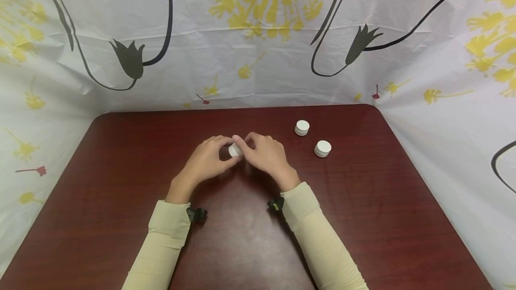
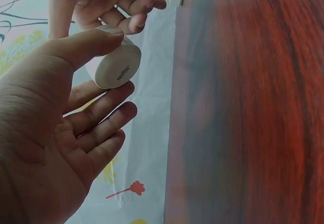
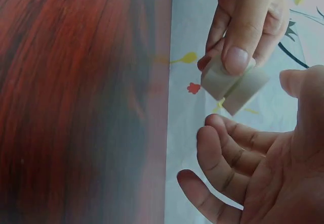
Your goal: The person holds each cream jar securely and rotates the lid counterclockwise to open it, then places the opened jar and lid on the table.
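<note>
Cropped sleeves [image 1: 159, 245], hands [image 1: 205, 158] partly hiding white container [image 1: 234, 151]

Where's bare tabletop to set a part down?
Tabletop: left of the left hand, between the sleeves, right of the near white container to the table edge. Crowded: around the held white container; tighter between right hand and far white container.

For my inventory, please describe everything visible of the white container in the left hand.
The white container is small and round, apparently plastic, with a seam between two parts. Its flat base bears dark print, too small to read. It is tilted, raised off the table, and pinched by the left hand with thumb and fingers. The right hand is close beside it, without clear contact.
</note>
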`<state>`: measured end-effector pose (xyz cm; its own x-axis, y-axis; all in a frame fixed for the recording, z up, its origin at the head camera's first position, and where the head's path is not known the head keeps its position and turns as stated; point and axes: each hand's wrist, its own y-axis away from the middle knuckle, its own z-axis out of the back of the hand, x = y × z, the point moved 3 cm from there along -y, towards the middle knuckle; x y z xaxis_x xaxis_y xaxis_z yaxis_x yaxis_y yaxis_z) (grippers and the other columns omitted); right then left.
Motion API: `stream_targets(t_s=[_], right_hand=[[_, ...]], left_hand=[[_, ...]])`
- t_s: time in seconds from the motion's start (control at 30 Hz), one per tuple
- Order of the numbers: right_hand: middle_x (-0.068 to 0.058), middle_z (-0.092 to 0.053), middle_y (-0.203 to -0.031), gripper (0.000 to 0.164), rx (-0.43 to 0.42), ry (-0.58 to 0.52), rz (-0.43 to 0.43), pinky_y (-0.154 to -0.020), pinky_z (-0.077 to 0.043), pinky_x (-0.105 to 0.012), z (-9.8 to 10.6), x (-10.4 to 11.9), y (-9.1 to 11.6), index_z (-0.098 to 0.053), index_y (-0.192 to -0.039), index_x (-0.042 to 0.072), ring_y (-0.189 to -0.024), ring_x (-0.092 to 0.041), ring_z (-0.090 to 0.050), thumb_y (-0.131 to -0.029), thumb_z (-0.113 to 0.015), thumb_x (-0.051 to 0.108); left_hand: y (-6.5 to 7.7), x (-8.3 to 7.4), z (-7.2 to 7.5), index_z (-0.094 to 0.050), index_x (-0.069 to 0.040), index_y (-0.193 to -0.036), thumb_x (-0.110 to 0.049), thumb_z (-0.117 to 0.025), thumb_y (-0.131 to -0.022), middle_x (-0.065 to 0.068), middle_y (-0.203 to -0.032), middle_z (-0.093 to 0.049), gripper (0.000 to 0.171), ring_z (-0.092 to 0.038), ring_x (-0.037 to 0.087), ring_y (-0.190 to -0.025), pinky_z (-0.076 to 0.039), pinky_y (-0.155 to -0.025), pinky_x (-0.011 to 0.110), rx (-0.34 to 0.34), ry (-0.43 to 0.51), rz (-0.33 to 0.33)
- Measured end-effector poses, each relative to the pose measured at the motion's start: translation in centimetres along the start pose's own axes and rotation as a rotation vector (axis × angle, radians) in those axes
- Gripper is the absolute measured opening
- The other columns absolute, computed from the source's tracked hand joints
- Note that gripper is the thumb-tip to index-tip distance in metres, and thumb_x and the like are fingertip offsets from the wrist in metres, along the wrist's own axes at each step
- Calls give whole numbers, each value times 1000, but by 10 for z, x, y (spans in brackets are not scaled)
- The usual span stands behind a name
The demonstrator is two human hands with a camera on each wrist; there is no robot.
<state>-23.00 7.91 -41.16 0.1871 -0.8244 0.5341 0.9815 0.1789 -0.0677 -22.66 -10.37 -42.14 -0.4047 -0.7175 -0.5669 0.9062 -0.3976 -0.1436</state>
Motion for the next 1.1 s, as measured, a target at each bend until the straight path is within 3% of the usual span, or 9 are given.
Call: stream_targets(t_s=[0.23, 0.63, 0.8, 1.1], right_hand=[[6, -67, -72, 53, -9, -2, 23, -61, -47, -36, -2, 3, 0, -72, -93, 23, -67, -16, -62, -101, -49, 70], [6, -63, -73, 36, 12, -36, 74, -60, -45, -34, -2, 3, -1, -73, -105, 25, -66, -14, -59, -102, -59, 58], [6, -63, -74, 33, 23, -42, 85, -60, -45, -34, -2, 3, -1, -73, -110, 25, -67, -14, -58, -103, -60, 55], [8, -71, -84, 33, 31, -51, 109, -66, -50, -35, 0, 4, -2, -73, -117, 25, -73, -13, -63, -103, -61, 52]], left_hand=[[-1, 0, -1, -70, -13, -135, -42, -78, -94, 6, -131, -71, 51, -66, 29, -126, -54, -107, 51, 12, 0, 4], [-1, 2, -2, -66, -13, -142, -37, -78, -95, 6, -136, -70, 54, -66, 30, -129, -53, -109, 51, 6, 15, -15], [0, 2, -1, -68, -13, -138, -34, -78, -95, 5, -129, -70, 49, -67, 32, -123, -55, -104, 51, 19, 27, 4], [0, 4, 1, -67, -14, -138, -32, -79, -94, 6, -133, -70, 49, -66, 31, -124, -56, -103, 51, 18, 38, 25]])
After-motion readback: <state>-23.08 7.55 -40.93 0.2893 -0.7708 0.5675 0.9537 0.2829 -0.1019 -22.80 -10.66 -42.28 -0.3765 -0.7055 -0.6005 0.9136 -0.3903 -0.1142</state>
